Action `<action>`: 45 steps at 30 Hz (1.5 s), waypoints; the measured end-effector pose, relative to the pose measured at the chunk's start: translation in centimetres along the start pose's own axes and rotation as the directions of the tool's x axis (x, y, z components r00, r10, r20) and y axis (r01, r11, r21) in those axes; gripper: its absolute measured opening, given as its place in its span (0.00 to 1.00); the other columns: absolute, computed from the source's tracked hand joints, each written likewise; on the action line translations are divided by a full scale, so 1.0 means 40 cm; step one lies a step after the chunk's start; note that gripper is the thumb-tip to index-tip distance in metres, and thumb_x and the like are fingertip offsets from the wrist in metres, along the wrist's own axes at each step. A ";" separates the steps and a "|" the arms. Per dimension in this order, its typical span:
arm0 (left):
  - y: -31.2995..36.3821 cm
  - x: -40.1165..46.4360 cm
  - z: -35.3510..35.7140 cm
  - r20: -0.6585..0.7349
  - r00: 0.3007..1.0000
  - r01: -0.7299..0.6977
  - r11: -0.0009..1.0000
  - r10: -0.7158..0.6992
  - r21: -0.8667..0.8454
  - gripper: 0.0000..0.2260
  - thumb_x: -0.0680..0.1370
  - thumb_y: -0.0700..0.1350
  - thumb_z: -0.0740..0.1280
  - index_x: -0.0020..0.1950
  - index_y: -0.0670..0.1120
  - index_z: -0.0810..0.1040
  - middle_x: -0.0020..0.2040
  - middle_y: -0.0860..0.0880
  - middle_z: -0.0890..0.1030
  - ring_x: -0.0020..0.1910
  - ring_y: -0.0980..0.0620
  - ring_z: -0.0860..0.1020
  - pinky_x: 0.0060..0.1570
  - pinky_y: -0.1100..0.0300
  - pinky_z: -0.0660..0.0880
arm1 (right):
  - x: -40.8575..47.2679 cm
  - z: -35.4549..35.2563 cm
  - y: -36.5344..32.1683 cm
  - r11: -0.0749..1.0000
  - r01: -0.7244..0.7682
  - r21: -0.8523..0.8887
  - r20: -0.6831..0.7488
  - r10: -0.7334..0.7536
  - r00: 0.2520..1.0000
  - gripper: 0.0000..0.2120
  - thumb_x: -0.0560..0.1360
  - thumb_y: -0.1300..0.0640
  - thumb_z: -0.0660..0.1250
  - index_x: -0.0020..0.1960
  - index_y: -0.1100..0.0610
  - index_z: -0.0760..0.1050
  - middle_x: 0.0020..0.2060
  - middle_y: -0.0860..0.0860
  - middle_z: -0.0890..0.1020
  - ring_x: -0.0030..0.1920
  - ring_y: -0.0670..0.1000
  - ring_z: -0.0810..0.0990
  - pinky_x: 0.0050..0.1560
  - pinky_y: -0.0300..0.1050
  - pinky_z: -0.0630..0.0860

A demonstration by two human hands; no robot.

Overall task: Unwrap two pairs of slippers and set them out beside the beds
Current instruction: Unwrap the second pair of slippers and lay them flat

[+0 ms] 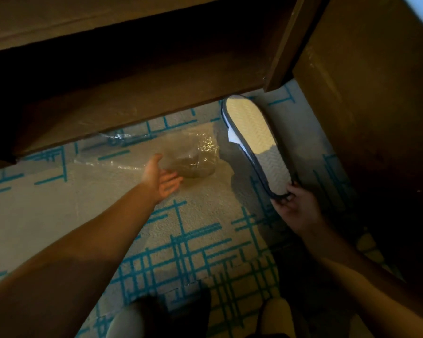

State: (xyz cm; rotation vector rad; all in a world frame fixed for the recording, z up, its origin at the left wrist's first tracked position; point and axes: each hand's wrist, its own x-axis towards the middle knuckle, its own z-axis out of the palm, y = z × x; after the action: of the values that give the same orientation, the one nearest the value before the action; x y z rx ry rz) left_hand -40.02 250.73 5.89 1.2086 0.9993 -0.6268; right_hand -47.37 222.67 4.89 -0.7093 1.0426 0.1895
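Observation:
A flat white slipper pair [252, 135] with dark edging is held sole-up above the carpet, toe end near the wooden leg. My right hand [294, 207] pinches its heel end with curled fingers. A clear plastic wrapper [181, 152] hangs crumpled just above the carpet, left of the slipper. My left hand [160, 179] is stretched out with straight fingers, palm up, at the wrapper's near edge; whether it touches the plastic is unclear.
Brown wooden furniture [132, 93] overhangs the top of the view, with a wooden leg [281, 57] and a side panel [376, 93] at the right. Beige carpet [186, 240] with teal crossed lines covers the floor. My knees show at the bottom edge.

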 end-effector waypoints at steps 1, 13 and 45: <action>-0.017 -0.003 0.006 -0.035 0.999 -0.009 0.985 0.015 0.174 0.23 0.77 0.60 0.55 0.51 0.40 0.73 0.45 0.42 0.80 0.41 0.46 0.81 0.38 0.55 0.75 | 0.005 0.000 -0.003 1.000 0.000 -0.001 0.007 0.000 1.000 0.11 0.78 0.64 0.55 0.44 0.53 0.73 0.26 0.50 0.85 0.37 0.51 0.83 0.35 0.43 0.79; -0.114 0.040 -0.051 0.494 0.744 -0.354 -0.362 0.449 0.862 0.28 0.76 0.59 0.57 0.73 0.52 0.56 0.77 0.45 0.54 0.75 0.43 0.55 0.70 0.42 0.57 | 0.006 0.018 -0.001 1.000 -0.012 -0.015 0.171 0.014 0.985 0.12 0.77 0.65 0.56 0.46 0.53 0.75 0.30 0.50 0.86 0.37 0.51 0.85 0.34 0.44 0.83; -0.091 -0.136 0.185 0.365 0.864 -0.503 0.614 0.346 0.608 0.25 0.71 0.57 0.68 0.65 0.48 0.70 0.56 0.52 0.76 0.56 0.51 0.75 0.54 0.56 0.73 | -0.063 0.133 0.042 0.627 0.438 -0.644 0.370 -0.246 0.896 0.09 0.74 0.62 0.66 0.53 0.55 0.73 0.51 0.54 0.78 0.51 0.52 0.78 0.52 0.47 0.77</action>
State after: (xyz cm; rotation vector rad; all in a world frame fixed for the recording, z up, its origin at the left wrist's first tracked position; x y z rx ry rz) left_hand -43.42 242.08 9.27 1.9242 0.2274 -0.7462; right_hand -45.57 227.69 7.90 -1.5548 0.5352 0.3492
